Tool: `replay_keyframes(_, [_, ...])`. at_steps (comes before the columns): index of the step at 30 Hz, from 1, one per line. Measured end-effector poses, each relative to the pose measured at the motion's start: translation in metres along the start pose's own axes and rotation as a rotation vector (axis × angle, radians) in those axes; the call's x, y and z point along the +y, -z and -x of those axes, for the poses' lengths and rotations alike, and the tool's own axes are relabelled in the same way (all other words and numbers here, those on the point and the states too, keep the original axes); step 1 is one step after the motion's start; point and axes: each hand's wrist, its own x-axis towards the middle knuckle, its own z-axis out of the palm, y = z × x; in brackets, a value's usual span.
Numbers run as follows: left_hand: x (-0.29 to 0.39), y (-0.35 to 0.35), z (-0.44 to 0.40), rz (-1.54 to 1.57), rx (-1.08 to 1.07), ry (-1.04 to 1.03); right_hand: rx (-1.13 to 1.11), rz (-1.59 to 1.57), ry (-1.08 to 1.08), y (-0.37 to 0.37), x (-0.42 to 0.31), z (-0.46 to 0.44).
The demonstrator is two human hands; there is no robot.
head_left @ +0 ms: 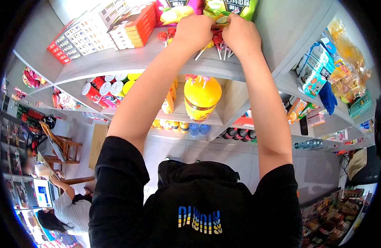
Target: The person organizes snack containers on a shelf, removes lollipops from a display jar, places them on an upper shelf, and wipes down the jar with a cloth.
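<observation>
Both hands were way up at the top of the frame, just right of center. The left hand point(195, 31) had its fingers bent in, knuckles up, and the right hand point(242, 34) was curled in to face it, so the fingertips nearly met in front of a green snack bag point(245, 7). Couldn't tell if either one actually had a grip on anything, since the fingers covered the spot.

Right below and between them, upper center, was a bunch of lollipops point(217, 38), mostly red heads, with white sticks pointing down toward the shelf edge. A couple more red lollipops point(162, 36) sat just left of the left wrist. A pink snack bag point(178, 10) stood beside the green one at the top edge. All of that was on the gray top shelf point(116, 62), along with stacks of red-and-white boxes point(134, 27) in the upper left.

One level down, in the middle of the frame, there was a big yellow tub point(202, 93), with cans point(117, 88) to its left. Lower again came some dark bottles point(241, 134). Upper right had a light blue bag point(316, 68) with cartoon animals on it.

The bottom center was all black shirt point(198, 182) with blue, white and yellow print. Over at lower left, another person point(72, 211) in a pale top was near a laptop point(43, 192), and a wooden chair point(70, 149) stood above them in the frame.
</observation>
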Motion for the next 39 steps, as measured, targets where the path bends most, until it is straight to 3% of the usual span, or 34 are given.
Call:
replay_keyframes(3, [-0.002, -0.002, 0.000, -0.010, 0.008, 0.000, 0.024, -0.041, 0.024, -0.004, 0.006, -0.005])
replay_keyframes(5, [-0.003, -0.002, 0.002, 0.038, 0.050, -0.005, 0.060, -0.420, 0.054, -0.013, 0.016, -0.011])
replay_keyframes(9, [-0.008, 0.004, 0.004, 0.133, 0.103, -0.041, 0.002, -0.573, 0.171, -0.008, 0.003, -0.006])
replay_keyframes(15, [-0.018, 0.025, 0.030, 0.112, 0.236, -0.050, 0.039, -0.682, 0.427, -0.007, -0.011, 0.018])
replay_keyframes(19, [-0.025, 0.026, 0.043, 0.146, 0.165, -0.025, 0.013, -0.620, 0.612, -0.010, -0.016, 0.026])
replay_keyframes(21, [-0.027, 0.022, 0.051, 0.200, 0.241, -0.033, 0.018, -0.570, 0.670, -0.005, -0.012, 0.031])
replay_keyframes(28, [-0.025, 0.043, 0.078, 0.200, 0.408, -0.218, 0.084, -0.777, 0.494, 0.024, 0.010, 0.072])
replay_keyframes(30, [-0.015, 0.053, 0.106, 0.501, 0.373, -0.048, 0.050, -0.854, 0.429, 0.034, 0.018, 0.100])
replay_keyframes(32, [-0.009, 0.053, 0.144, 0.680, 0.282, 0.077, -0.299, -0.938, 0.351, 0.035, 0.029, 0.128])
replay_keyframes(33, [-0.009, 0.048, 0.157, 0.852, 0.191, 0.198, -0.303, -0.934, 0.350, 0.029, 0.033, 0.137])
replay_keyframes(35, [-0.012, 0.035, 0.170, 0.862, 0.084, 0.258, -0.426, -0.836, 0.182, 0.009, 0.043, 0.157])
replay_keyframes(36, [-0.013, 0.026, 0.177, 0.862, -0.020, 0.315, -0.448, -0.846, 0.075, -0.008, 0.052, 0.162])
replay_keyframes(39, [-0.025, -0.033, 0.180, 0.872, 0.016, 0.344, -0.308, -0.888, -0.059, -0.043, 0.053, 0.162])
